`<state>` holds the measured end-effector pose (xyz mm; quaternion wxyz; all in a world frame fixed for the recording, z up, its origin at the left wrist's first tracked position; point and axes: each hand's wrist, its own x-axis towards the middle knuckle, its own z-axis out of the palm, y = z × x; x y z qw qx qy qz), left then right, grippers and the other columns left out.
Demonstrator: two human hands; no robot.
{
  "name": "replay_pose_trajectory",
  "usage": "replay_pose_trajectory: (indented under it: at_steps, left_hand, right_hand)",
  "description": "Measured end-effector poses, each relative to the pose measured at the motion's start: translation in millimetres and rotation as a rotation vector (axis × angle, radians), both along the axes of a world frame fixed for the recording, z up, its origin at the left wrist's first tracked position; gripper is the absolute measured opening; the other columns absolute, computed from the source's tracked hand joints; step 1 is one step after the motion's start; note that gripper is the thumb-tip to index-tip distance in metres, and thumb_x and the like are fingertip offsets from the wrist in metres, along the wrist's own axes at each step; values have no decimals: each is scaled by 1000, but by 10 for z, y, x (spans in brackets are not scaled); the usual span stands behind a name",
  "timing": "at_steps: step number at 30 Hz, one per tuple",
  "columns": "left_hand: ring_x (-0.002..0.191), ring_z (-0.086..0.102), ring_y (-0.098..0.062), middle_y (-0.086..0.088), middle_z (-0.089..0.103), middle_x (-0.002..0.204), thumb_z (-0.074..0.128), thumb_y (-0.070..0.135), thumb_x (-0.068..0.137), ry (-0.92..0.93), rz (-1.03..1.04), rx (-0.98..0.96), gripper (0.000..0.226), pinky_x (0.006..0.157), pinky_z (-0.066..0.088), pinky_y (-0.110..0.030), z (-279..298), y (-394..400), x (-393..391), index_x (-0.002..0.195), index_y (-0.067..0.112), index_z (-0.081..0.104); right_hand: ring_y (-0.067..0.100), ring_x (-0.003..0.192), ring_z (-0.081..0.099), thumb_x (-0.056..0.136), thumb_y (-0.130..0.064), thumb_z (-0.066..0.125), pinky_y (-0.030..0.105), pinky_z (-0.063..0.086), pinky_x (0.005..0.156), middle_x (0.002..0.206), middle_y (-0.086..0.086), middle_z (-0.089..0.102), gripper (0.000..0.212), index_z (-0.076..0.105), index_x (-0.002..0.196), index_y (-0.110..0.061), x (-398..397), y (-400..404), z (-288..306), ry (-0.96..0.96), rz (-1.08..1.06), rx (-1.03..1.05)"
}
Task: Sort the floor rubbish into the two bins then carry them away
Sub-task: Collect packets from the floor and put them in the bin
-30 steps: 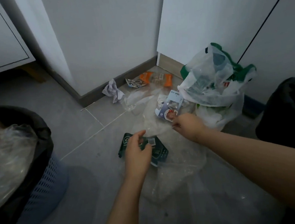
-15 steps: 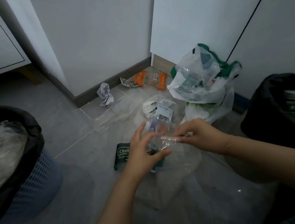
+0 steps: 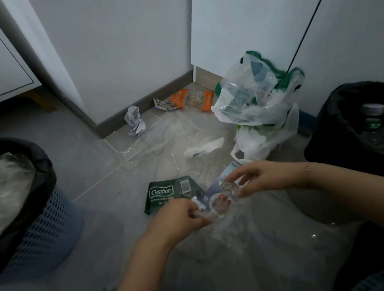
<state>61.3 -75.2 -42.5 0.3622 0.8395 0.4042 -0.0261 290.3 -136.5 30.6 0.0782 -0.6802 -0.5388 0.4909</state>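
Note:
Both hands hold a clear plastic packet [image 3: 223,202] with a blue-and-white printed card inside, lifted over the floor. My left hand [image 3: 180,217] pinches its near edge and my right hand [image 3: 255,179] pinches its far edge. Under them a large clear plastic sheet [image 3: 251,244] spreads over the floor. A dark green Cestbon label [image 3: 165,193] lies flat just left of my hands. The blue mesh bin [image 3: 43,230] with a black liner stands at the left, stuffed with clear plastic. A black-lined bin [image 3: 355,137] at the right holds a bottle.
By the skirting lie a crumpled paper ball [image 3: 135,121], an orange snack wrapper [image 3: 192,99] and a small foil wrapper [image 3: 162,105]. A white wrapper [image 3: 204,147] and a thin stick [image 3: 175,161] lie mid-floor. Clear and green-white plastic bags [image 3: 257,108] heap against the cabinet.
My right hand picked the carded packet up from beside the bag heap and drew it toward me. My left hand left the green label and took the packet's near edge.

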Motion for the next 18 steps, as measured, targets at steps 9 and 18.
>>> replay_pose_trajectory:
  at_steps: [9, 18]
  left_hand:
    - [60, 44, -13, 2, 46, 60, 75, 49, 72, 274, -124, -28, 50, 52, 29, -27, -68, 54, 42, 56, 15, 41]
    - [68, 54, -14, 3, 57, 67, 74, 47, 74, 347, -174, -80, 37, 65, 39, -26, 3, 93, 1, 62, 18, 55]
  right_hand:
    - [19, 142, 20, 81, -17, 63, 32, 24, 114, 156, -1, 17, 82, 19, 149, -26, 112, 104, -747, -672, 466, 239]
    - [23, 115, 51, 78, -42, 64, 33, 43, 85, 130, 2, 50, 70, 35, 139, -23, -12, 152, -853, -817, 437, 309]
